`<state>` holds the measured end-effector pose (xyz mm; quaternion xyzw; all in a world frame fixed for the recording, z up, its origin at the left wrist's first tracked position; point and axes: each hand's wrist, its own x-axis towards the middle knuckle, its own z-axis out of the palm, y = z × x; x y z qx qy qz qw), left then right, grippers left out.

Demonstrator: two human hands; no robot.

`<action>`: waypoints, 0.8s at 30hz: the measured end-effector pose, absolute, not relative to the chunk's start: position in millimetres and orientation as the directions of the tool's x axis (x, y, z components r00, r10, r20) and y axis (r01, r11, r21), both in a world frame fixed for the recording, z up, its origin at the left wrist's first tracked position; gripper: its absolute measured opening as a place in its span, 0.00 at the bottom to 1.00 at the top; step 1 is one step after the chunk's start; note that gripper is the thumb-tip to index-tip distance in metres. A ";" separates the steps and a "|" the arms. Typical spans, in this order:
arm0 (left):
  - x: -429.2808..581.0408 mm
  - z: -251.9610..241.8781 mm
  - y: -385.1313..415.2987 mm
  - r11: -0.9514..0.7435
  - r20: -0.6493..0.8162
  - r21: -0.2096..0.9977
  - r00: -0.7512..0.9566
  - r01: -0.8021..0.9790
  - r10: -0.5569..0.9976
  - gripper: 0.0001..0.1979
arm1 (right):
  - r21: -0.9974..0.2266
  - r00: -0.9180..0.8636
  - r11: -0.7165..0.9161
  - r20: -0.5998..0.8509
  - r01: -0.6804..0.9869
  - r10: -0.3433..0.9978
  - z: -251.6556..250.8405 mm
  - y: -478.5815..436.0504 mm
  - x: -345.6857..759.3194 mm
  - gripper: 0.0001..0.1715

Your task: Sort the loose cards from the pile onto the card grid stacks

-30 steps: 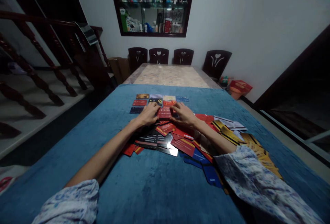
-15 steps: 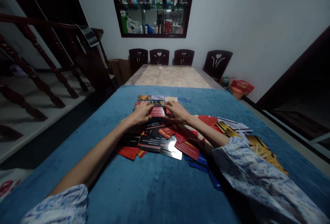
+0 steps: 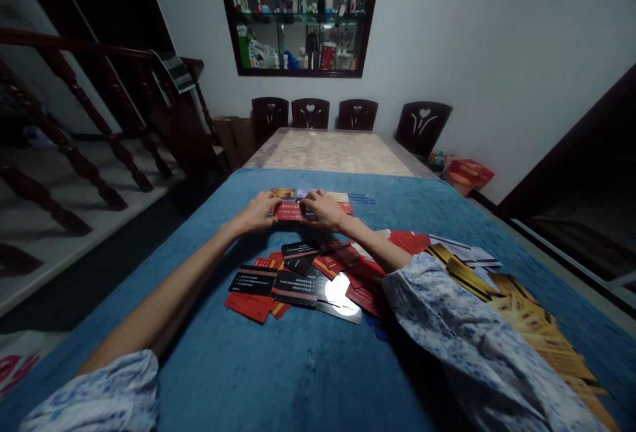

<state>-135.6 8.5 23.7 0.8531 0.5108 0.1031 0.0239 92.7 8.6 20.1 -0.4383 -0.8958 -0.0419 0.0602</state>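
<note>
Between my two hands a red card (image 3: 288,211) with pale print is held by its side edges, near the rows of laid-out cards. My left hand (image 3: 258,211) has its fingers closed on the card's left edge. The fingers of my right hand (image 3: 322,210) grip its right edge. Just behind lie a gold card (image 3: 283,193), a pale card and a blue card (image 3: 362,199) in a row. An orange-red card (image 3: 346,208) shows right of my right hand. Whatever lies under the held card is hidden.
Nearer me is a loose pile of black cards (image 3: 295,287), red cards (image 3: 248,307) and a shiny silver card (image 3: 342,311). Gold cards (image 3: 536,336) spread at the right. A blue cloth (image 3: 213,366) covers the near table; chairs (image 3: 358,114) stand behind.
Both hands have moved slightly left with the red card between them. The view has shifted a little, and more of the black and red cards in the near pile shows.
</note>
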 end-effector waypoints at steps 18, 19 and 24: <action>-165.7 18.5 58.4 -0.417 0.084 0.110 0.410 0.902 0.908 0.22 | 0.024 -0.575 0.574 0.061 0.818 0.816 20.9 48.8 49.6 0.23; -166.3 17.1 60.5 -0.418 0.087 0.122 0.409 0.900 0.908 0.22 | 0.025 -0.576 0.575 0.054 0.818 0.816 20.5 50.1 48.4 0.23; -169.9 11.4 69.7 -0.428 0.057 0.175 0.425 0.887 0.903 0.22 | 0.050 -0.580 0.578 0.027 0.815 0.814 17.0 57.3 41.4 0.23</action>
